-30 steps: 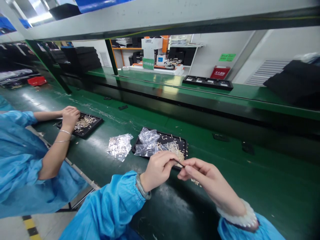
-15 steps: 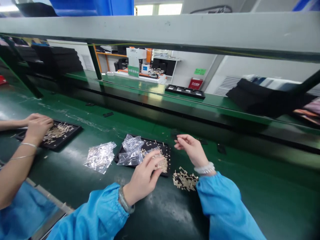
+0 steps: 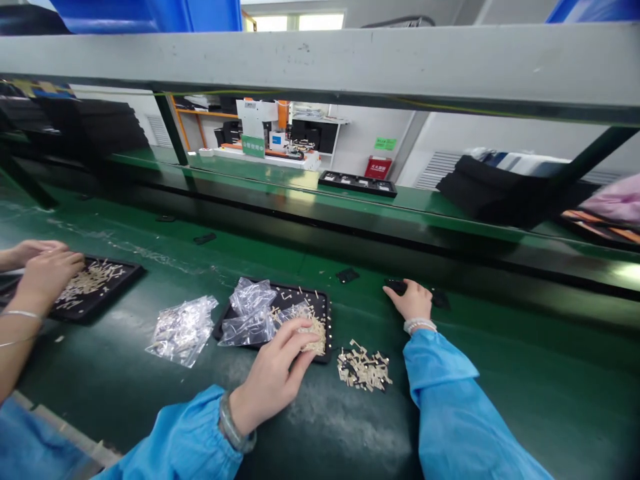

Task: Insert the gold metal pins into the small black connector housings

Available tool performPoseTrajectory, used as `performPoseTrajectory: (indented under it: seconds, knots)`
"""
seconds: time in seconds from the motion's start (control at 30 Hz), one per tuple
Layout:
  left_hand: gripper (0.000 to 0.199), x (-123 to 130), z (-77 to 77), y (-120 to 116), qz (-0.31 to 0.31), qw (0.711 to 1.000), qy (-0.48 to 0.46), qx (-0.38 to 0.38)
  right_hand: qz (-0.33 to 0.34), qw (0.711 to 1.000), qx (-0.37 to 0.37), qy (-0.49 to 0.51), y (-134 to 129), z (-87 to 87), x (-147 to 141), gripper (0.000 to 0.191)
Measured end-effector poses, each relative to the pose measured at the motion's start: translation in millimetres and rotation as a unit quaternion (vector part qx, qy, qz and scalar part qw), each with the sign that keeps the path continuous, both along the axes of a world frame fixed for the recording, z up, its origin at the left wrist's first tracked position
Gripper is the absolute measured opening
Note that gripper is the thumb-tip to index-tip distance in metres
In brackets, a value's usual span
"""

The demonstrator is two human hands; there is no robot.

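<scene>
We've got a long green bench [image 3: 510,380] across the whole view, top scuffed and glossy. Raised green ledge [image 3: 240,165] behind it, catching a yellowish reflection [image 3: 305,178] near the middle. Pale grey shelf beam [image 3: 320,60] spans overhead; we see a dark green post [image 3: 171,128] under it, left of centre. Back wall [image 3: 364,133] is pale, with a louvred vent [image 3: 436,169] and a small green sign [image 3: 385,144] on it. Orange-framed rack [image 3: 207,113] stands near that wall. Bright window panes [image 3: 321,22] show above the beam

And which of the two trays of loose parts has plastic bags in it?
The nearer tray, at the left hand: clear bags lie in it. The co-worker's tray shows only loose pale parts.
</scene>
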State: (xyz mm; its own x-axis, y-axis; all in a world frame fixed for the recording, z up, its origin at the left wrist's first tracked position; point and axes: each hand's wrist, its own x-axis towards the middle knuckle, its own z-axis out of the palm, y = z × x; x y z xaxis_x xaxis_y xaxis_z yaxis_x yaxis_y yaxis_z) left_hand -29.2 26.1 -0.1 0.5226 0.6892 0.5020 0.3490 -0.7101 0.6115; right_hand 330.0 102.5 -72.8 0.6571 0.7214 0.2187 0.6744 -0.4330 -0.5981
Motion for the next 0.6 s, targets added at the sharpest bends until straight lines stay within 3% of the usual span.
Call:
performPoseTrajectory:
  seconds: [0.2, 0.33, 0.4, 0.5, 0.53, 0.6]
  knots:
    - [0.020, 1, -4.9, 4, -0.007, 0.997, -0.036, -0.064, -0.017, 1.000, 0.002, -0.003, 3, 2.7, 5, 0.056]
    - [0.020, 1, -4.5, 8, 0.003, 0.992, -0.084, -0.098, 0.018, 0.998, 0.047, 0.025, -15, 16.2, -17, 0.065]
    - [0.022, 2, -3.7, 9, 0.007, 0.989, -0.102, -0.104, 0.083, 0.993, 0.069, 0.052, -32, 31.3, -40, 0.062]
    - [0.028, 3, -3.1, 8, 0.008, 0.986, -0.115, -0.120, 0.235, 0.964, 0.086, 0.090, -61, 64.1, -87, 0.048]
    - [0.033, 3, -2.9, 7, 0.004, 0.985, -0.120, -0.126, 0.337, 0.929, 0.084, 0.127, -71, 75.5, -104, 0.046]
    - [0.043, 3, -2.2, 5, -0.015, 0.982, -0.134, -0.129, 0.453, 0.874, 0.061, 0.165, -87, 94.2, -136, 0.043]
